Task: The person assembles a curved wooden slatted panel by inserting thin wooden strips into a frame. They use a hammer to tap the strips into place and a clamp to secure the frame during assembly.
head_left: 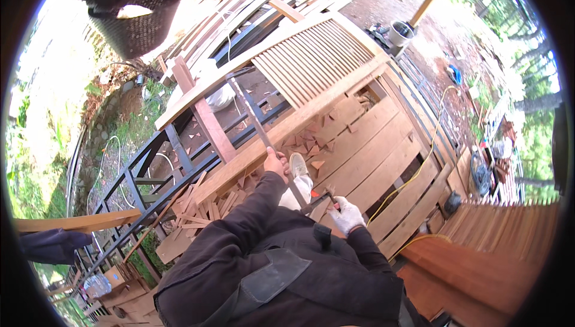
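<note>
A long bar clamp (254,120) slants from the far wooden rail (197,92) across the near beam (242,160) toward my body. Its far jaw sits at the far rail; whether it touches is too small to tell. My left hand (276,164), seemingly ungloved, is wrapped round the bar just above the near beam. In a white work glove, my right hand (347,215) closes on the handle at the clamp's near end, by my waist. A slatted wooden panel (314,62) lies between rail and beam, right of the clamp.
Wood offcuts (308,141) litter the plank deck (365,147), which has open gaps. A yellow cord (413,177) crosses it. A reddish post (209,126) and dark metal frame (141,192) stand left. Stacked boards (473,267) lie at right, a bucket (400,34) beyond.
</note>
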`<state>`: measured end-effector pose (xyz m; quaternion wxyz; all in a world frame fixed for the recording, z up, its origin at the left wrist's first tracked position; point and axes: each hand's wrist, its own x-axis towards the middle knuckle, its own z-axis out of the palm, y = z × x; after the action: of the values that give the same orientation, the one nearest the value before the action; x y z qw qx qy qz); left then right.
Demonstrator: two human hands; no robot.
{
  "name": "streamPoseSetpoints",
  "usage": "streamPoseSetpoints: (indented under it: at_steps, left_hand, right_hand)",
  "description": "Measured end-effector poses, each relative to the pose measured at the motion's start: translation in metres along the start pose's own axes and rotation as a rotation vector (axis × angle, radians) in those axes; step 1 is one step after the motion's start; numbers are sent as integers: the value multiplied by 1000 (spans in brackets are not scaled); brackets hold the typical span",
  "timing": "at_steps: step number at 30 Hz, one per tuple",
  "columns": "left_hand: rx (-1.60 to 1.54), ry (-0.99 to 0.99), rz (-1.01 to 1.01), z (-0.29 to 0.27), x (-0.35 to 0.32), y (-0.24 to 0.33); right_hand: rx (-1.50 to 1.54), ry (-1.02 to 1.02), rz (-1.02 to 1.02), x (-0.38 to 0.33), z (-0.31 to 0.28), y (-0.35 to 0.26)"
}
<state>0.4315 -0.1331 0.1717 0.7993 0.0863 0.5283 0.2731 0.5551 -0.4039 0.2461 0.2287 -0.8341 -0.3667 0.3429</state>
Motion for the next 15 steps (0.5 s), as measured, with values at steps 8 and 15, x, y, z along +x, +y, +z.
streamPoseSetpoints:
  at_steps: [8,15]
  left_hand:
    - [28,138,98,84,64,75]
    - [-14,29,108,172,53,102]
  right_hand:
    - [119,-358,33,162,-65,-32]
    - [-98,-289,-122,210,-134,-58]
